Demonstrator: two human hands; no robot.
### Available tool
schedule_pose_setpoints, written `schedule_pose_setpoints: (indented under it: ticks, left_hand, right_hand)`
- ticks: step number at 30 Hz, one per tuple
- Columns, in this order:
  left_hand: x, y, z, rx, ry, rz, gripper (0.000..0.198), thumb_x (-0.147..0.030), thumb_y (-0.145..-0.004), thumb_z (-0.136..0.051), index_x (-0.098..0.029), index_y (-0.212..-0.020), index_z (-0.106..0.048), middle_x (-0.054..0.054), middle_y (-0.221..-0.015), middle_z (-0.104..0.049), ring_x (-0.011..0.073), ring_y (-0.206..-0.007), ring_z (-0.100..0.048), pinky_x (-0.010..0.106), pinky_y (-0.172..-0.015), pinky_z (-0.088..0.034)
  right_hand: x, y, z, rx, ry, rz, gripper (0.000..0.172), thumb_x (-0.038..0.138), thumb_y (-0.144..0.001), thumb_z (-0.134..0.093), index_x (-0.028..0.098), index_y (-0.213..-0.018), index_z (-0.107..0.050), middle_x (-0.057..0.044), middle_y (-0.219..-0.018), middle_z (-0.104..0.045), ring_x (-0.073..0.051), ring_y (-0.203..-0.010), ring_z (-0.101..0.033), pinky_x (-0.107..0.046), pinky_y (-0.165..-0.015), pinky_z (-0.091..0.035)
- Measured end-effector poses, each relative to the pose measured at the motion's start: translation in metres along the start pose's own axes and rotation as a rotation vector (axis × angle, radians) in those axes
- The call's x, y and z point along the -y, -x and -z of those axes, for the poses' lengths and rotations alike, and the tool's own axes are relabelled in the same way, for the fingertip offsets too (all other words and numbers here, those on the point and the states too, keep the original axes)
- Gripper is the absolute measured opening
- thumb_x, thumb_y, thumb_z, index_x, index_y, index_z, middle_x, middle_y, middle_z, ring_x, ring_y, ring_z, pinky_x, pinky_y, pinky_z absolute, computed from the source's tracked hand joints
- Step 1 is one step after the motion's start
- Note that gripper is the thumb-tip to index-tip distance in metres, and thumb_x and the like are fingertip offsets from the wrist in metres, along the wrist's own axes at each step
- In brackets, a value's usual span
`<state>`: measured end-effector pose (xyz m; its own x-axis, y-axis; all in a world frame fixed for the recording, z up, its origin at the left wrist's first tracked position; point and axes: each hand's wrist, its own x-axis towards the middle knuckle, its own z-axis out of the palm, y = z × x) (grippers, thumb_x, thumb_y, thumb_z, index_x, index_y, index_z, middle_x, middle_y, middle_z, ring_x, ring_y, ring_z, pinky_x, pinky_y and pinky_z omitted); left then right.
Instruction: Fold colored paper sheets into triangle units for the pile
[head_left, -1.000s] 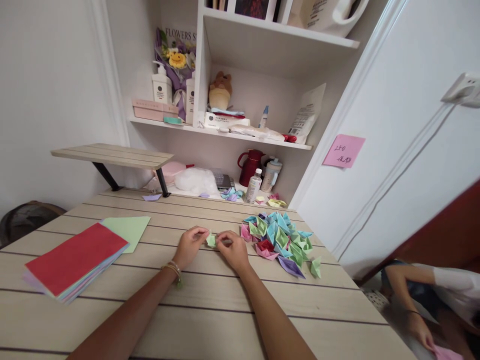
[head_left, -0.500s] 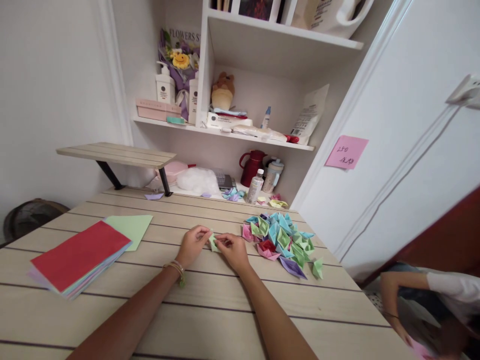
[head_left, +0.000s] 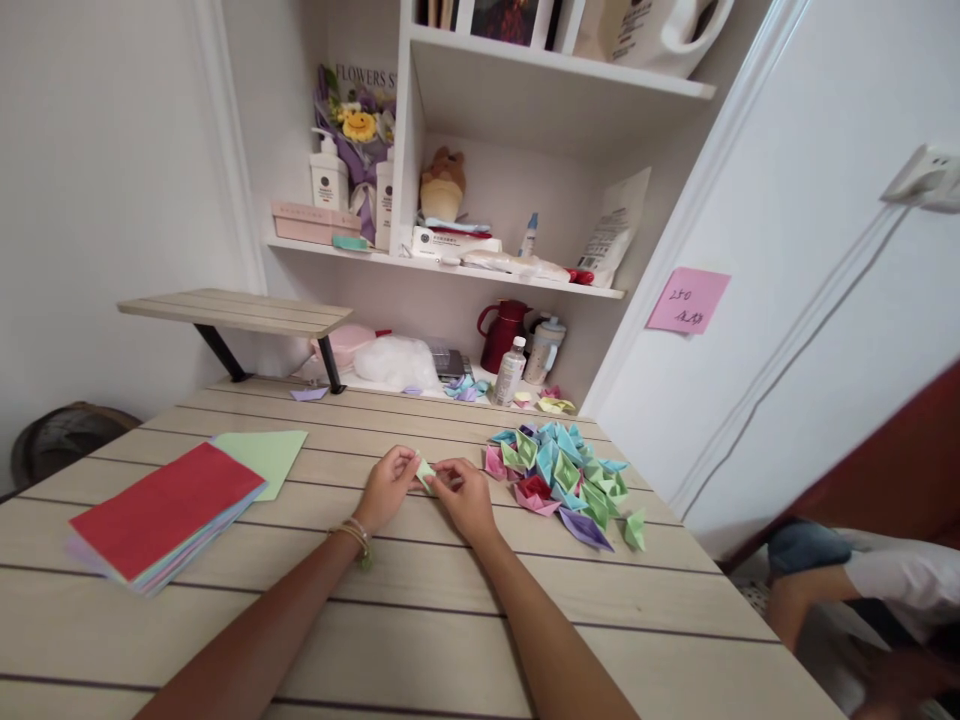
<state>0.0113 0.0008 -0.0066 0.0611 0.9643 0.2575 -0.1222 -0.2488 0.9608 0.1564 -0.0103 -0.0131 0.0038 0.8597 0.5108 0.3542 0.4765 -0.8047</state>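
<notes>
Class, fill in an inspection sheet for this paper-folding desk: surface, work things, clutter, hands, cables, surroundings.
Surface: wooden table, pale planks.
Work things: small green paper; stack of coloured sheets at left, red on top; pile of folded paper shapes at right.
Clutter: bottle, red jug and paper scraps behind the table.
Hands: left hand and right hand both grip the small green paper.
Cables: thin cable runs down the wall from a socket.
Surroundings: shelves, pink note, another person low at right.

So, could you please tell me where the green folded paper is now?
In the head view, the green folded paper is pinched between the left hand and right hand, just left of the paper boat pile.
</notes>
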Motion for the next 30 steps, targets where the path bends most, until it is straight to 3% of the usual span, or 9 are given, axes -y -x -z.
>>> schedule_pose_setpoints:
  ticks: [8,16,23,26,30]
  left_hand:
    - [0.001,-0.003,0.002,0.064,0.113,0.061,0.040,-0.026,-0.055,-0.072,-0.015,-0.088,-0.051,-0.001,-0.067,-0.058,0.0128,-0.062,-0.061,0.028,-0.062,-0.051]
    - [-0.002,-0.007,0.008,-0.097,0.254,0.125,0.042,-0.024,-0.058,-0.072,-0.015,-0.093,-0.050,0.000,-0.071,-0.062,0.0147,-0.068,-0.064,0.032,-0.072,-0.052]
    - [-0.006,-0.007,0.011,-0.053,0.292,0.176,0.043,-0.026,-0.064,-0.068,-0.015,-0.102,-0.050,0.009,-0.089,-0.065,0.0178,-0.075,-0.065,0.037,-0.079,-0.050]
    - [-0.004,-0.007,0.011,-0.076,0.279,0.181,0.039,-0.029,-0.068,-0.065,-0.016,-0.100,-0.050,0.012,-0.097,-0.063,0.0178,-0.075,-0.065,0.036,-0.077,-0.050]
    - [-0.003,-0.007,0.009,-0.091,0.252,0.202,0.033,-0.031,-0.069,-0.064,-0.015,-0.095,-0.052,0.012,-0.095,-0.064,0.0161,-0.072,-0.065,0.033,-0.074,-0.051]
  right_hand:
    - [-0.006,-0.004,0.000,0.014,-0.175,-0.105,0.020,0.034,-0.066,-0.064,0.014,-0.071,-0.065,-0.004,-0.065,-0.066,-0.014,-0.055,-0.057,-0.024,-0.052,-0.045]
    - [0.005,-0.004,0.011,0.051,-0.093,0.019,0.023,0.031,-0.070,-0.059,0.017,-0.088,-0.062,-0.003,-0.071,-0.067,-0.016,-0.064,-0.061,-0.025,-0.059,-0.047]
    - [0.009,-0.006,0.022,-0.001,0.149,0.165,0.019,0.032,-0.076,-0.052,0.018,-0.079,-0.065,-0.003,-0.075,-0.067,-0.014,-0.061,-0.059,-0.024,-0.058,-0.044]
    - [0.012,-0.009,0.042,-0.153,0.416,0.182,0.019,0.033,-0.077,-0.051,0.021,-0.081,-0.065,-0.002,-0.078,-0.067,-0.013,-0.059,-0.057,-0.023,-0.057,-0.040]
    - [0.006,-0.010,0.084,-0.539,0.723,0.018,0.023,0.033,-0.080,-0.046,0.022,-0.087,-0.065,-0.003,-0.079,-0.066,-0.014,-0.060,-0.055,-0.024,-0.053,-0.032]
